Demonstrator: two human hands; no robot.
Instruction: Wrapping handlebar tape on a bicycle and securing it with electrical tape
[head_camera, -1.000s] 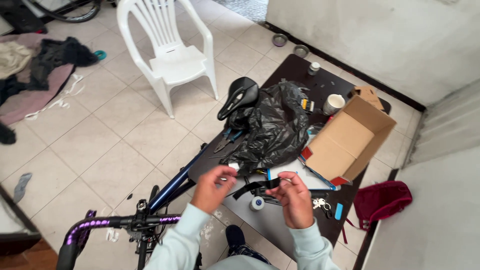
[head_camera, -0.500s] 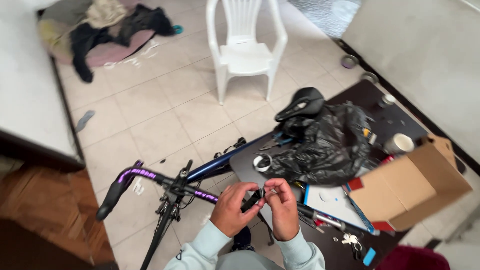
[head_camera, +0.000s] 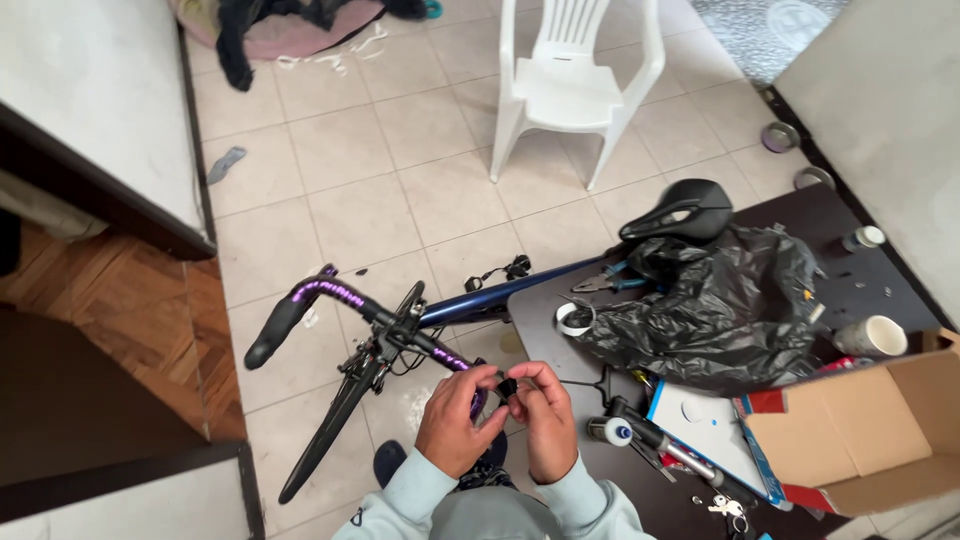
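1. We see 2 bare hands meet at the near end of a bicycle handlebar (head_camera: 330, 300) wrapped in purple tape; the left hand (head_camera: 455, 425) curls around the bar end, fingers closed on it.
2. The right hand (head_camera: 545, 425) pinches a small black part (head_camera: 507, 387) between thumb and fingertips, held right against the bar end and touching the left hand's fingers.
3. The bicycle's dark blue frame (head_camera: 500, 295) runs from the bar toward a dark table (head_camera: 880, 270), with its front wheel (head_camera: 335, 430) angled down over the tiled floor (head_camera: 400, 180).
4. On the table we note a crumpled black plastic bag (head_camera: 720, 310), a black saddle (head_camera: 680, 210) at its top edge, a roll of white tape (head_camera: 573, 318) just beside the bag, a white cup (head_camera: 872, 337), and an open cardboard box (head_camera: 860, 440) at the right.
5. A white plastic chair (head_camera: 575, 80) stands well apart on the tiles beyond the bicycle.
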